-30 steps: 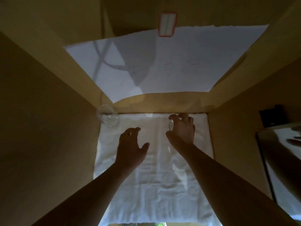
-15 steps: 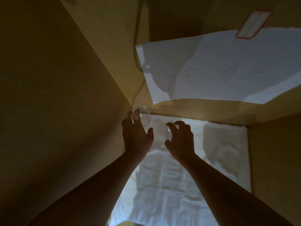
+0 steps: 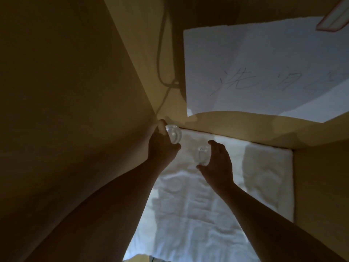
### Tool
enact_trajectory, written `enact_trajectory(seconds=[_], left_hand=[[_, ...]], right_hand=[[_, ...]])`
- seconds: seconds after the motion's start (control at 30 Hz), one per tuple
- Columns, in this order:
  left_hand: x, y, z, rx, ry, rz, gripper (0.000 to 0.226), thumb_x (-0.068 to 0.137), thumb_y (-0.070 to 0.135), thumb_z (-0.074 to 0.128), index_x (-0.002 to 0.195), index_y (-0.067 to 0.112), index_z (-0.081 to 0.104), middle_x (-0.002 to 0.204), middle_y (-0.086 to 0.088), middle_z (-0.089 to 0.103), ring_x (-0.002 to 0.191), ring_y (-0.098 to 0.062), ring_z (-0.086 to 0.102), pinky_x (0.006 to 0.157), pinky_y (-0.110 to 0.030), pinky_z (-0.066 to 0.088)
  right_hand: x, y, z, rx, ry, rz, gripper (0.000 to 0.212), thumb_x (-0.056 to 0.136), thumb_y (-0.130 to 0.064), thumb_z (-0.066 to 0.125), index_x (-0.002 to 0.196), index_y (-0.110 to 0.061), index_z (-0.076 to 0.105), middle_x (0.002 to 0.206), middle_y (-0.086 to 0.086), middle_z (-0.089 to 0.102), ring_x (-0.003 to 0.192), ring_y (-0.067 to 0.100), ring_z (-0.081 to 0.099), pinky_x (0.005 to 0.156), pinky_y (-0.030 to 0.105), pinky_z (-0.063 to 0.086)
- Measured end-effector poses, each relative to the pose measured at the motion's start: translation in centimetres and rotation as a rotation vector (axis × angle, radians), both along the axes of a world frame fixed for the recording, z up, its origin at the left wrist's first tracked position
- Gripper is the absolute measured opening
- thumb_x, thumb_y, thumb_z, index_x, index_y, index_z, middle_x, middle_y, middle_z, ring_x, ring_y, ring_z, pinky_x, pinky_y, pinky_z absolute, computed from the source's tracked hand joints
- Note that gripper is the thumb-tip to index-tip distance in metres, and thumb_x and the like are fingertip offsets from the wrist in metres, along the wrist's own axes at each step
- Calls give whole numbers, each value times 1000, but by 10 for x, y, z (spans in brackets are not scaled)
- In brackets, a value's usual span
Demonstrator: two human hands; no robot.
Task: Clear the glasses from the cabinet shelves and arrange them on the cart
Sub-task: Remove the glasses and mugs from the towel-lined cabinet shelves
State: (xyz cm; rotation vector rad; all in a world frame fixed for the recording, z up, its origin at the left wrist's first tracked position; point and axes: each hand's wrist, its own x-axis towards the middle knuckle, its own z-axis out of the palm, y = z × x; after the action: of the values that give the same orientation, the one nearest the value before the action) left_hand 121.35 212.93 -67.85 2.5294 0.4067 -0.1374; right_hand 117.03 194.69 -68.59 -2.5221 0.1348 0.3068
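Note:
Both arms reach deep into a dim wooden cabinet compartment. My left hand (image 3: pixel 160 148) grips a clear glass (image 3: pixel 173 134) in the back left corner, fingers wrapped round it from the left. My right hand (image 3: pixel 217 163) holds a second clear glass (image 3: pixel 203 155) a little nearer and to the right, with thumb below and fingers over it. Both glasses are just above or on the white towel (image 3: pixel 207 214) that lines the shelf; I cannot tell whether they touch it. The cart is out of view.
The wooden left wall (image 3: pixel 66 110) stands close beside my left arm, and the right wall (image 3: pixel 321 186) bounds the shelf. A white paper with handwriting (image 3: pixel 264 72) is stuck on the back panel. A cable (image 3: pixel 160 63) hangs in the back left corner.
My left hand reached forward to the back left corner and closed round the glass there. My right hand kept its glass and drew slightly back. The view turned left.

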Motion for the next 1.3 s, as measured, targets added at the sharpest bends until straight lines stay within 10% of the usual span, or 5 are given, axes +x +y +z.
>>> enact_trajectory(seconds=[0.83, 1.3], left_hand=[[-158, -28, 205, -237, 16, -38, 67, 56, 46, 78, 102, 35, 30, 94, 12, 58, 84, -23, 64, 68, -30, 47], [-303, -4, 421, -421, -365, -105, 80, 53, 48, 81, 122, 32, 44, 113, 10, 64, 97, -20, 64, 75, -30, 49]], right_hand=[[-107, -20, 208, -12, -105, -56, 84, 64, -25, 89, 137, -14, 48, 123, 10, 60, 110, 32, 61, 94, 44, 49], [-278, -5, 424, 50, -296, -234, 103, 63, -28, 94, 150, -20, 39, 136, 8, 59, 123, 30, 58, 94, 34, 48]])
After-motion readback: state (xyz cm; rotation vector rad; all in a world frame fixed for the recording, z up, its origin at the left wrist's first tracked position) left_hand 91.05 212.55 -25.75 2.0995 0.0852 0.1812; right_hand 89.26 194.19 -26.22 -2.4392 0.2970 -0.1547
